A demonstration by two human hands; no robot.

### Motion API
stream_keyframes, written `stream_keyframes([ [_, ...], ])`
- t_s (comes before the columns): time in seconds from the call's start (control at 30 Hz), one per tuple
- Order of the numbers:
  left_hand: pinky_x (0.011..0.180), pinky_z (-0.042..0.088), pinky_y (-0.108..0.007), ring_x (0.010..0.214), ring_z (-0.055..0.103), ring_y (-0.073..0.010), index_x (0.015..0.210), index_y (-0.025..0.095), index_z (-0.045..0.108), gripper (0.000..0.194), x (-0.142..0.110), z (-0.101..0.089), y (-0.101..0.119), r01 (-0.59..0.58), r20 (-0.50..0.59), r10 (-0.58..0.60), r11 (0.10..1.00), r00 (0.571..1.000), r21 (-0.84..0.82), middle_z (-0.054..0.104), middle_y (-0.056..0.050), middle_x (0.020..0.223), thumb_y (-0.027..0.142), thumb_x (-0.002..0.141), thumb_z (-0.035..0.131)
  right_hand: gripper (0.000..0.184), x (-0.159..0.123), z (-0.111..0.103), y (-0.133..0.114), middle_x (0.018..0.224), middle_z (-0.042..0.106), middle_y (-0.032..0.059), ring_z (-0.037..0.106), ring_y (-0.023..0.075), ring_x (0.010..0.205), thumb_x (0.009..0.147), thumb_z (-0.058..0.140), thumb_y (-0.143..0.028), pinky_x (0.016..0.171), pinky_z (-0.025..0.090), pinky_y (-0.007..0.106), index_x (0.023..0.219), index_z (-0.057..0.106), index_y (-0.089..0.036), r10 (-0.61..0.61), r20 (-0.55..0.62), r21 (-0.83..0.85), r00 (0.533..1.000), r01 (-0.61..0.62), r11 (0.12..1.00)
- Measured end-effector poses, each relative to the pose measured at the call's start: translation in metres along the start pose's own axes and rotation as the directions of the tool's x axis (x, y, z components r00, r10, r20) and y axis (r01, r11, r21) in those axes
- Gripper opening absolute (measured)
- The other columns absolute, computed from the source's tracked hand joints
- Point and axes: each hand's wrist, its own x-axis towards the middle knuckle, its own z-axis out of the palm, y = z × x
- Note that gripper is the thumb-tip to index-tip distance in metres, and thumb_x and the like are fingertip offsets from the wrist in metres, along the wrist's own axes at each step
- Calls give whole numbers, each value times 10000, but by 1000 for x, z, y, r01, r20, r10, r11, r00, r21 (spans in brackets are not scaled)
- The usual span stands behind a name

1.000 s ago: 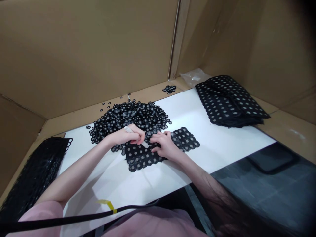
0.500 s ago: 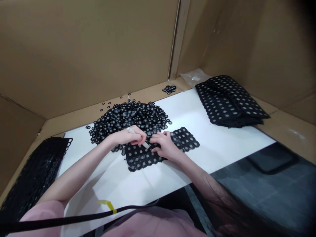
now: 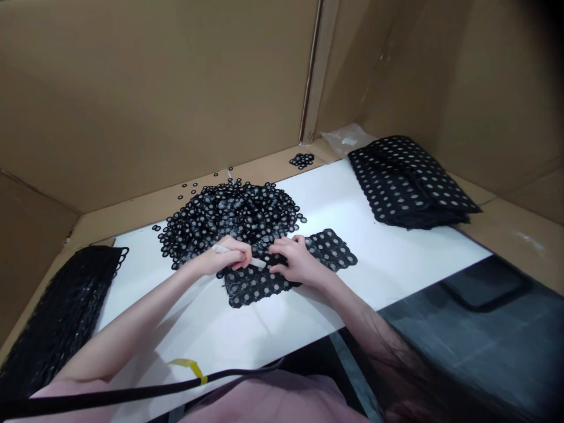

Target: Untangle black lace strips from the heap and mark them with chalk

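Observation:
A slim white pen-like stick (image 3: 258,263) is in my left hand (image 3: 231,254), whose fingers are closed round it. Its tip points right and down at a black sheet with rows of grey dots (image 3: 259,285), lying flat on the white tabletop. My right hand (image 3: 295,258) rests on the middle of that sheet, thumb and fingers apart and slightly curled, covering part of it. Just beyond both hands rises a heap of small black rings with pale centres (image 3: 233,211), touching the sheet's far edge.
A folded stack of black dotted sheets (image 3: 409,182) lies at the right, with a clear plastic bag (image 3: 348,138) behind it. On the left is a shiny black bundle (image 3: 66,305). A small ring cluster (image 3: 302,160) sits at the back. Cardboard walls (image 3: 176,106) enclose the table.
My left hand has shifted slightly left and down, and the white stick now lies flatter. My right hand has stayed almost still on the dotted sheet.

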Motion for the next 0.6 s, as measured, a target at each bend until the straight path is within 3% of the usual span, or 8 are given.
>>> stream_keyframes([
  [0.13, 608, 375, -210, 592, 495, -108, 762, 132, 610, 285, -15, 5, 7, -42, -52, 49, 990, 997, 136, 565, -7, 640, 191, 876, 355, 381, -1, -9, 3, 973, 637, 33, 550, 216, 929, 692, 741, -422, 815, 257, 345, 949, 563, -205, 12, 36, 44, 999, -14, 999],
  [0.23, 659, 383, -213, 641, 511, -112, 807, 140, 614, 307, -20, 8, 13, -106, -55, 121, 968, 991, 227, 599, -22, 715, 209, 910, 333, 504, 0, -11, 4, 971, 660, 22, 576, 229, 904, 607, 793, -446, 824, 281, 351, 996, 571, -217, 26, 41, 34, 999, -27, 999],
  [0.37, 653, 383, -214, 625, 507, -108, 799, 143, 616, 310, -22, 7, 17, -145, -54, 162, 959, 985, 244, 593, -21, 696, 211, 917, 338, 427, 1, -11, -2, 828, 667, -12, 576, 203, 780, 616, 790, -388, 798, 293, 343, 953, 592, -216, 30, 71, 21, 997, -31, 999],
  [0.6, 505, 362, -218, 505, 479, -112, 654, 128, 595, 287, -28, -13, 23, -96, -32, 97, 995, 995, 32, 526, -10, 535, 191, 854, 400, 319, -1, -7, -7, 743, 641, -39, 553, 162, 706, 661, 775, -271, 813, 268, 339, 915, 591, -213, 36, 50, 101, 998, -41, 994],
])
